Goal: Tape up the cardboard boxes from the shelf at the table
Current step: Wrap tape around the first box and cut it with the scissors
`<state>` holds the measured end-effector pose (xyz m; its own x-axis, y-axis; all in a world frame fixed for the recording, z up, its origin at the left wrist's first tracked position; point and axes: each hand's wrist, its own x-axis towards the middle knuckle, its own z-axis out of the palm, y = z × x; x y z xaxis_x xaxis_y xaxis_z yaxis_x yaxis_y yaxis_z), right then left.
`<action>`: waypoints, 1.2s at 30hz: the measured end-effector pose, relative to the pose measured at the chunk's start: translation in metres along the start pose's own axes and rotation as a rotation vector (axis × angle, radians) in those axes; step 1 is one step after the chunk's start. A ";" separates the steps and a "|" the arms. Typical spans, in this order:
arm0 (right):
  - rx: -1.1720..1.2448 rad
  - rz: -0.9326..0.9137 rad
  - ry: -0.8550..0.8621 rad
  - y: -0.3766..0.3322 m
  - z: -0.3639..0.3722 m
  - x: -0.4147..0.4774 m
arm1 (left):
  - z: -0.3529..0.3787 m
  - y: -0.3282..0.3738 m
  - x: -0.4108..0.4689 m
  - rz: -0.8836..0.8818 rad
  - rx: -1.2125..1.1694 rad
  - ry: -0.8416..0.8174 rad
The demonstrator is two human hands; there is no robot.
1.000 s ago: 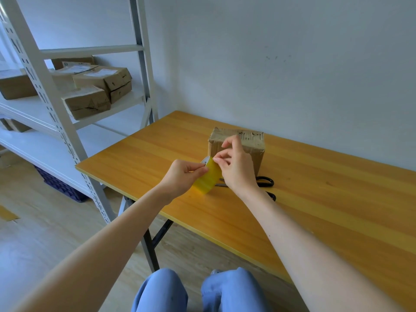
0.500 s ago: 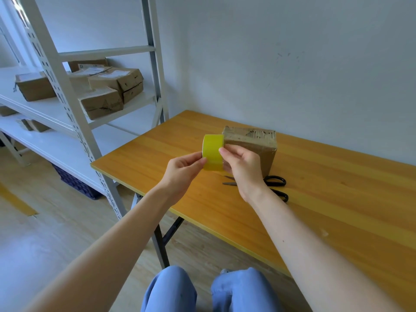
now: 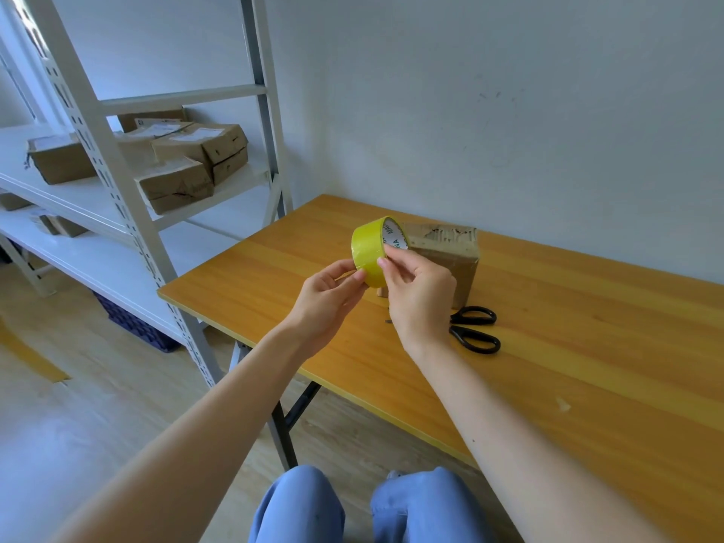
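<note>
A roll of yellow tape (image 3: pixel 370 246) is held up above the wooden table (image 3: pixel 587 346), in front of a small brown cardboard box (image 3: pixel 450 252) that stands on the table near the wall. My left hand (image 3: pixel 327 295) pinches the roll's lower left edge between thumb and fingers. My right hand (image 3: pixel 419 295) grips the roll from the right, its fingertips on the outer band. The box is partly hidden behind the roll and my right hand.
Black scissors (image 3: pixel 474 327) lie on the table just right of my right hand, in front of the box. A white metal shelf (image 3: pixel 129 213) at left holds several more cardboard boxes (image 3: pixel 196 154). A dark crate (image 3: pixel 133 327) sits under it.
The tape roll has risen from low over the table to in front of the box's top and turned upright. Both hands rose with it.
</note>
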<state>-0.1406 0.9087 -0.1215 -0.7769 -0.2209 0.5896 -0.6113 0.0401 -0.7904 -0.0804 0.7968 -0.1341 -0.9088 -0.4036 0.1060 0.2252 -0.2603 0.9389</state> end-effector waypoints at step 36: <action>0.198 0.230 0.041 -0.013 0.008 -0.003 | 0.006 0.000 -0.004 0.023 -0.032 -0.039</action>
<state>-0.1292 0.9016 -0.1149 -0.8993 -0.1880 0.3949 -0.3809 -0.1074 -0.9184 -0.0790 0.8040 -0.1329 -0.9160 -0.3758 0.1403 0.2564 -0.2797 0.9252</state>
